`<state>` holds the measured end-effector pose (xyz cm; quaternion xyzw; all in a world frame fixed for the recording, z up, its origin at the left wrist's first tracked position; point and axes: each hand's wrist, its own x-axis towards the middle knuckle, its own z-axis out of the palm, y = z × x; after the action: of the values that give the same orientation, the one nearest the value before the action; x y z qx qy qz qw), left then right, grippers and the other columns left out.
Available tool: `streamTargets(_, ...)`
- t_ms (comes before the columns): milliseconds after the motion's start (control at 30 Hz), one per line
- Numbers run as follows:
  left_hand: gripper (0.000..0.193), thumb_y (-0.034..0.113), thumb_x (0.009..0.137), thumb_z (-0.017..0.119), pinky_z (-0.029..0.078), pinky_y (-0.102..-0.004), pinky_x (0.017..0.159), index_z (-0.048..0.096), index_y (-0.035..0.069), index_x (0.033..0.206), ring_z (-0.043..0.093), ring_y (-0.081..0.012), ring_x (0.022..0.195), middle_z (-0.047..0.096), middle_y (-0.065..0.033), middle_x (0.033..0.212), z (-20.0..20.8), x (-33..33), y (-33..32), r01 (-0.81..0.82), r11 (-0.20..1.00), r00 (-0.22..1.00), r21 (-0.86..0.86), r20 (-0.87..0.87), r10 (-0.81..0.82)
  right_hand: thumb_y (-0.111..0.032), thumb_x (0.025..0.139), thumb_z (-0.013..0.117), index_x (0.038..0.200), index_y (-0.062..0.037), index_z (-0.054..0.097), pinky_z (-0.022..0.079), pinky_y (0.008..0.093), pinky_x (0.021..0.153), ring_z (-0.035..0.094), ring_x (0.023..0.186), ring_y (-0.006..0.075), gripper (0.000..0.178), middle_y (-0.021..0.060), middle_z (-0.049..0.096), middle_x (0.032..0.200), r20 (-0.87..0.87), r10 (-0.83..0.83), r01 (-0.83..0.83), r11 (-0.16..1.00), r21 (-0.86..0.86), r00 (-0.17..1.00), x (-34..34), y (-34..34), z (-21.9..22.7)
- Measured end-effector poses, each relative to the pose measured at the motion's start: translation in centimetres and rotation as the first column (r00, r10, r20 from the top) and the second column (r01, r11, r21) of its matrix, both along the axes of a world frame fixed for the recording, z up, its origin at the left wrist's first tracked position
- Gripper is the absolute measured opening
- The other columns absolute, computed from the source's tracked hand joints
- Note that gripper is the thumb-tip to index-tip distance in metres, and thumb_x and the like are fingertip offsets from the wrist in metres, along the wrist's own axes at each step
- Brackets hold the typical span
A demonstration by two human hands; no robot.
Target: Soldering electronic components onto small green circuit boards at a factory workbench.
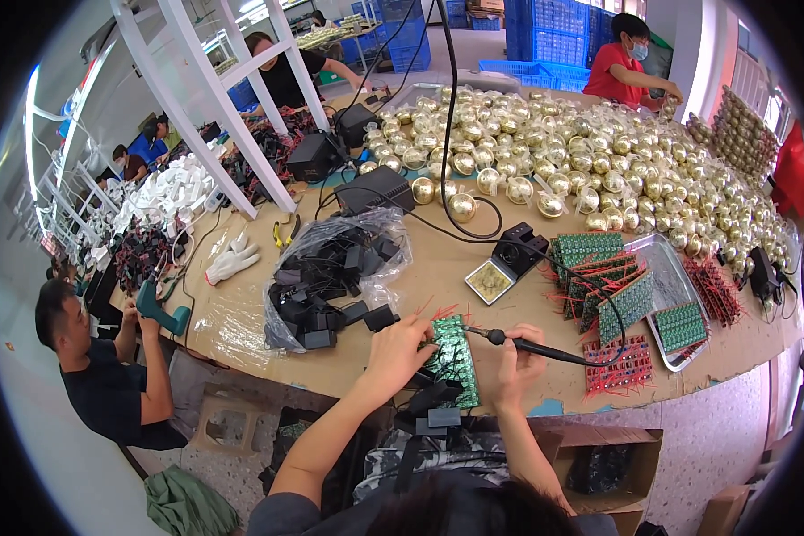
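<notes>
A green circuit board (456,366) lies in front of me at the table's near edge, with red wires sticking up at its far end. My left hand (400,350) is closed in a pinch at the board's upper left edge; what sits between the fingertips is too small to make out. In my right hand (518,366) is a soldering iron (536,348), its tip pointing left onto the upper part of the board. Small black plastic boxes (439,418) sit at the board's lower left, below my left wrist.
Left lies a plastic bag of black boxes (330,281). Ahead stands a soldering stand (493,279) with its sponge; the iron's cord loops nearby. Right are stacked wired boards (598,277) and a metal tray (665,263). Gold balls (545,161) cover the far table. Co-workers sit around.
</notes>
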<state>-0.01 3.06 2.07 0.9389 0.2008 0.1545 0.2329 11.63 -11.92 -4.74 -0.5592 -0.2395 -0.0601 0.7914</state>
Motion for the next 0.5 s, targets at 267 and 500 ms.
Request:
streamTargets(267,0.016,0.008,0.085,0.071,0.051,-0.0361,0.065,0.064,0.002,0.098,0.064,-0.0302,0.073,0.061,-0.014,0.084,1.1,-0.6,1.6,0.26,0.955,0.962,-0.146,0.128,-0.242,0.003,0.086,0.06,0.096,-0.0014,0.059,0.044,0.027,0.081,0.053,0.091,0.0152,0.011,0.0079,0.054,0.103,-0.045,-0.061,0.061,0.998,0.003,0.997,0.1,0.0,0.1)
streamTargets(500,0.011,0.013,0.087,0.068,0.052,-0.0425,0.065,0.063,0.006,0.094,0.066,-0.0347,0.078,0.064,-0.011,0.089,-0.4,1.7,-0.5,0.088,0.994,0.993,0.058,0.079,-0.092,0.004,0.085,0.063,0.097,-0.0019,0.062,0.042,0.0243,0.075,0.051,0.086,0.0112,0.013,0.0051,0.056,0.104,-0.049,-0.044,0.041,0.997,-0.071,0.998,0.4,-0.5,0.7)
